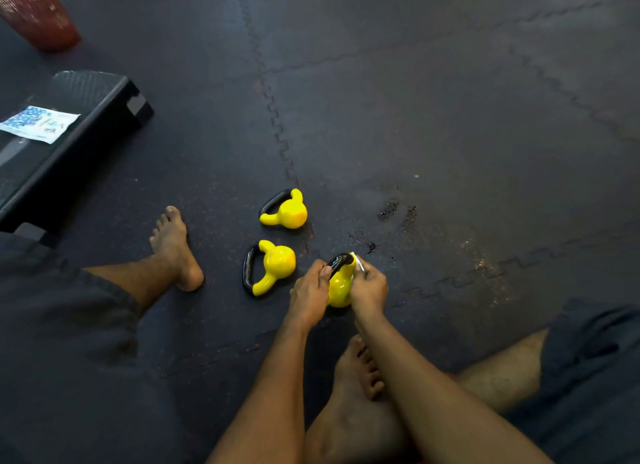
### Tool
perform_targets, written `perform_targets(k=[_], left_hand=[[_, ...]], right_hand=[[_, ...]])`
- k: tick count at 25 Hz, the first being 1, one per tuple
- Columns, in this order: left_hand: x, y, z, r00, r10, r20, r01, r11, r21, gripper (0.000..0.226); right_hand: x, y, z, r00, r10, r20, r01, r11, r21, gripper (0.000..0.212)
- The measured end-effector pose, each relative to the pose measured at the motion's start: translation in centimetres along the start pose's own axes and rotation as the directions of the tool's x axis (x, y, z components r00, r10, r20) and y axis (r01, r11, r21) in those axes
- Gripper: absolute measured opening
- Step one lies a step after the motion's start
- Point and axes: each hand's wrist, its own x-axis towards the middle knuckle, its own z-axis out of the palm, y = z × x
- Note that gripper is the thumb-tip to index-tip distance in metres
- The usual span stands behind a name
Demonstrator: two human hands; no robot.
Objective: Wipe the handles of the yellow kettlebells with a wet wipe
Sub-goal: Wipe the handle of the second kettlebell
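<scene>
Progress looks partial: left grip (310, 292) clasps the held kettlebell (339, 288), right grip (369, 287) pinches the wet wipe (358, 261) against its handle (339, 261); 2 other kettlebells (273, 266) lie left of it, whether wiped I cannot tell.

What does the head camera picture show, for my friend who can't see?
A seated person's left hand holds a small yellow kettlebell while the right hand presses a white wet wipe against its black handle. Two others, the near kettlebell and far kettlebell, lie sideways on the dark floor mat.

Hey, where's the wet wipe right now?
Low centre of the head view: the wet wipe is pinched in the right hand against the black handle of the kettlebell the left hand holds.
</scene>
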Motion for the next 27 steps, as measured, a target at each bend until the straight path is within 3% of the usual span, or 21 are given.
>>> perform_targets(k=[4, 8, 14, 17, 20, 27], left_hand=[[0.4, 0.1, -0.5, 1.000, 0.006, -0.029, -0.007, 1.000, -0.028, 0.034], [0.2, 0.0, -0.4, 1.000, 0.001, -0.004, -0.001, 1.000, -0.023, 0.035], [0.5, -0.1, -0.8, 1.000, -0.022, 0.003, 0.022, 1.000, -0.008, 0.040], [0.6, -0.2, -0.5, 0.999, -0.012, 0.049, 0.012, 1.000, 0.007, 0.037], [0.1, 0.5, -0.4, 0.997, 0.009, 0.080, -0.016, 0.997, 0.081, 0.024], [1.5, 0.8, -0.3, 0.997, 0.010, 0.076, -0.019, 0.992, 0.124, 0.022]], right_hand=[[-0.8, 0.2, -0.4, 0.998, -0.061, 0.013, 0.062, 0.998, -0.016, 0.028], [0.5, -1.9, 0.1, 0.999, 0.019, 0.026, -0.019, 1.000, 0.000, 0.027], [-1.3, -2.0, -0.7, 0.998, -0.066, 0.014, 0.067, 0.995, -0.068, 0.026], [1.7, -3.5, -0.5, 0.988, 0.032, 0.152, -0.017, 0.995, -0.099, 0.025], [2.8, -4.7, -0.3, 0.975, 0.016, 0.223, 0.014, 0.991, -0.135, 0.024], [-0.7, -3.1, -0.5, 0.985, -0.161, -0.053, 0.164, 0.985, 0.057, 0.028]])
